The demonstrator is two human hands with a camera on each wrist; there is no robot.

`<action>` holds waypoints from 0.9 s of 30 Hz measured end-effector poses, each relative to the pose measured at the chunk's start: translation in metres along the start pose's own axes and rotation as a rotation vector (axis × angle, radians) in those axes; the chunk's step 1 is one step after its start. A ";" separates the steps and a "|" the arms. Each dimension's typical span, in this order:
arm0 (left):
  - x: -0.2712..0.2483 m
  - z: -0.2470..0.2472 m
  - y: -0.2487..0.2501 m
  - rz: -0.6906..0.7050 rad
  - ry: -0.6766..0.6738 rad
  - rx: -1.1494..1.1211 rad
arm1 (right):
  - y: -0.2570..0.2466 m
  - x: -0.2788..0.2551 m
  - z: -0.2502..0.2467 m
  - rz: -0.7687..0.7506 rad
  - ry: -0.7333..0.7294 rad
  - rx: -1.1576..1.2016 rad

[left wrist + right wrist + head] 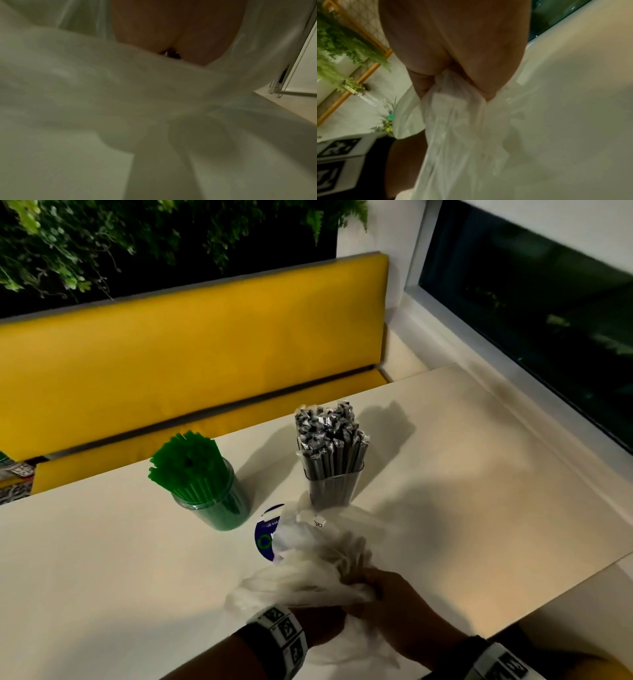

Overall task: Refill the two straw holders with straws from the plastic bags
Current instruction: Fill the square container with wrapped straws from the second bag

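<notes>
Both holders, green straws [191, 470] and wrapped straws [330, 446], are standing full; the hands, right hand [394, 604] and left hand [322, 625], are bunching seemingly empty plastic bags [308, 573].

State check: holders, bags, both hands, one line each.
Round clear holder: upright, full of green straws.
Square clear holder: upright, full of grey wrapped straws.
Crumpled clear plastic bags: on the white table, look empty.
Left hand: on the bags, grip hidden.
Right hand: grips the bags.

Bare table [462, 474] right of holders [334, 487]; crumpled bags [318, 559] block the front.
</notes>
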State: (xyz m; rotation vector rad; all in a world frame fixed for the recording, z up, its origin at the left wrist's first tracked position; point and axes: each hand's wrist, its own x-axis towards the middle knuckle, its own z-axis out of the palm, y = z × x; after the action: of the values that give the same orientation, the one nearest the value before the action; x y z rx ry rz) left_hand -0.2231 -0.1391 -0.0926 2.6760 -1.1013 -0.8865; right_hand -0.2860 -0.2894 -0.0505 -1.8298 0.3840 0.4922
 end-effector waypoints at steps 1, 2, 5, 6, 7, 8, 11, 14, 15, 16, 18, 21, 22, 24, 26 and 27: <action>0.004 -0.010 0.004 0.098 0.018 0.100 | 0.003 0.000 -0.003 0.003 -0.022 0.027; 0.007 -0.010 0.008 0.188 0.013 0.123 | 0.001 -0.002 -0.007 -0.012 -0.019 0.078; 0.015 -0.011 0.007 0.034 -0.077 -0.055 | 0.003 -0.004 -0.022 -0.022 0.263 0.330; 0.021 -0.012 0.008 -0.011 -0.097 -0.023 | 0.008 -0.004 -0.027 0.018 0.379 0.328; 0.021 -0.017 0.010 -0.006 -0.086 0.037 | 0.013 -0.001 -0.030 0.094 0.408 0.260; 0.021 -0.024 0.011 0.016 -0.102 0.089 | 0.017 0.003 -0.031 0.196 0.350 0.159; 0.023 -0.033 0.011 -0.029 -0.100 0.050 | 0.033 0.022 -0.031 0.530 0.077 -0.035; 0.019 -0.034 0.010 0.020 -0.149 0.145 | 0.030 0.036 -0.030 0.475 0.023 0.059; 0.015 -0.037 0.011 0.068 -0.186 0.171 | 0.030 0.038 -0.032 0.446 0.036 0.091; 0.013 -0.038 0.010 0.103 -0.193 0.188 | 0.029 0.040 -0.034 0.435 0.068 0.130; 0.014 -0.035 0.004 0.135 -0.104 0.173 | 0.033 0.044 -0.040 0.422 0.158 0.162; 0.010 -0.046 -0.002 0.070 0.002 0.043 | 0.042 0.050 -0.050 0.398 0.196 0.074; 0.005 -0.053 0.000 0.080 0.033 0.076 | 0.042 0.052 -0.052 0.387 0.196 0.034; -0.005 -0.064 0.001 0.078 0.109 0.122 | 0.042 0.058 -0.058 0.341 0.227 -0.108; -0.011 -0.072 0.000 0.079 0.224 0.081 | 0.029 0.055 -0.068 0.200 0.395 -0.146; -0.011 -0.074 -0.002 0.095 0.242 0.051 | 0.018 0.049 -0.073 0.083 0.479 -0.033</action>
State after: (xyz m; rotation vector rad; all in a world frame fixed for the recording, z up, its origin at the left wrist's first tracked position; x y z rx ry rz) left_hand -0.1866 -0.1383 -0.0269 2.6565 -1.1945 -0.5092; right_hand -0.2422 -0.3653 -0.0704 -1.9621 0.7810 0.1087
